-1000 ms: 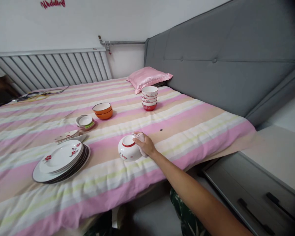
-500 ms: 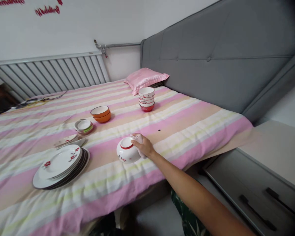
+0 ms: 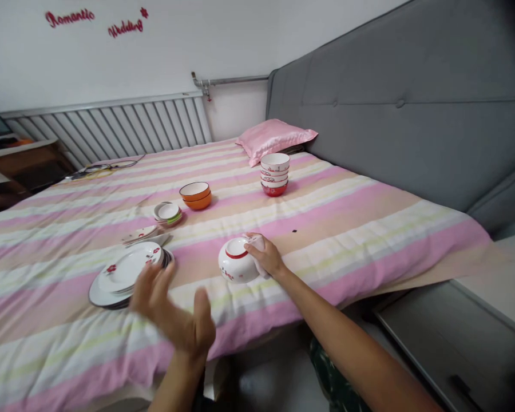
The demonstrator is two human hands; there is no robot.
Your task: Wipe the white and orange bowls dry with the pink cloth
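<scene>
With our right hand (image 3: 266, 257) we are holding the white bowl (image 3: 236, 270) bottom-up near the front edge of the striped bed (image 3: 347, 246), our grip pinching its side through a pale cloth (image 3: 258, 244); whether the rim is touching the bed, we cannot tell. Our left hand (image 3: 175, 320) is hovering, blurred, at that same edge, its grip wide and holding nothing, its fingertips overlapping our view of the plates (image 3: 126, 269). Behind these, shallow dishes (image 3: 139, 236), small bowls (image 3: 168, 213) and two orange bowls (image 3: 197, 200) are sitting in a line, running away from the front edge. Toward the headboard (image 3: 390, 131) edge, a stack of patterned bowls (image 3: 275, 176) is standing upright, just before the pink pillow (image 3: 278, 137) that is lying at the far headboard corner.
</scene>
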